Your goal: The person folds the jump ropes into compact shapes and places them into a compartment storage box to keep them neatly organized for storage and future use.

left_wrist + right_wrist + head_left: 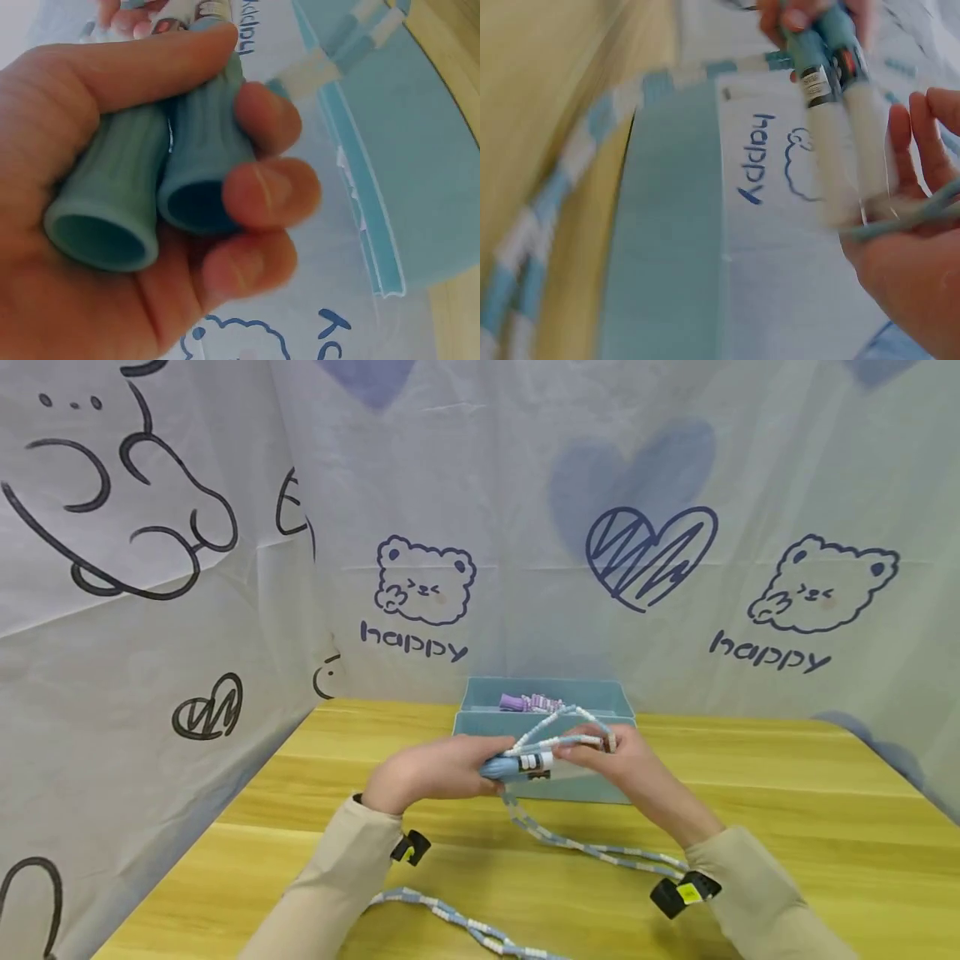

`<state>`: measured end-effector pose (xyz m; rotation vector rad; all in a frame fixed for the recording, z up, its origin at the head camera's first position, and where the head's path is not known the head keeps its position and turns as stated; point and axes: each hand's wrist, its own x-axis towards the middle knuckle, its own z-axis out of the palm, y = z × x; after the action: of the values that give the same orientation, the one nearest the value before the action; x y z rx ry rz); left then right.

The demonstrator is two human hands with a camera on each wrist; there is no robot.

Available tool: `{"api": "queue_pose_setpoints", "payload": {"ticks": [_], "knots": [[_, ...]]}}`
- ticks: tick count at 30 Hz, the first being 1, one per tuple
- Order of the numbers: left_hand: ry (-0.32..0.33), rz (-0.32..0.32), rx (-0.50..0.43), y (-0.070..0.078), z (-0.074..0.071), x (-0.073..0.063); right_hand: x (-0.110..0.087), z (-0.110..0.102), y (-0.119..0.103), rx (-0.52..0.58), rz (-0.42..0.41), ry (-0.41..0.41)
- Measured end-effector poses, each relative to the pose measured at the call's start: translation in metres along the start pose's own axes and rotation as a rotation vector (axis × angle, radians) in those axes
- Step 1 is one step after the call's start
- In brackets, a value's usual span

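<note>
My left hand grips the two blue-and-white handles of a beaded jump rope side by side. In the left wrist view, the thumb lies over the handles and the fingertips curl round them, with their flared hollow ends facing the camera. My right hand holds blue-and-white beaded cord by the handles' white ends. In the right wrist view, cord crosses between thumb and fingers. More cord hangs below the hands toward the right sleeve.
Behind the hands stands a light blue box with a purple-and-white beaded jump rope in it. Another length of the blue-and-white cord lies on the wooden table near the front. A printed cloth hangs along the back and left.
</note>
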<state>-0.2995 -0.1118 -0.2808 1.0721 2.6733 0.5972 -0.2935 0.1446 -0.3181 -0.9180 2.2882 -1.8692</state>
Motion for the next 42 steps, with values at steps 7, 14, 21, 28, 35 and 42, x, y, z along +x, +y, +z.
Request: {"api": "queue_pose_setpoints", "payload": {"ticks": [7, 14, 21, 28, 35, 42], "knots": [[-0.046, -0.098, -0.253, -0.025, -0.001, 0.001, -0.007, 0.037, -0.018, -0.667, -0.356, -0.021], [-0.082, -0.053, -0.399, -0.045, -0.01, -0.003, -0.01, 0.046, -0.018, -0.714, -0.428, -0.02], [-0.072, -0.024, -0.639, -0.052, -0.011, -0.002, -0.001, 0.036, -0.005, -0.848, -0.609, 0.055], [-0.079, 0.014, -0.82, -0.052, -0.007, 0.002, 0.003, 0.034, 0.006, -0.881, -0.681, 0.138], [-0.064, 0.025, -0.827, -0.043, -0.006, 0.004, 0.0, 0.039, 0.007, -0.741, -0.398, 0.047], [-0.077, -0.022, -0.79, -0.034, 0.002, 0.008, 0.0, 0.044, 0.015, -0.505, 0.007, -0.198]]}}
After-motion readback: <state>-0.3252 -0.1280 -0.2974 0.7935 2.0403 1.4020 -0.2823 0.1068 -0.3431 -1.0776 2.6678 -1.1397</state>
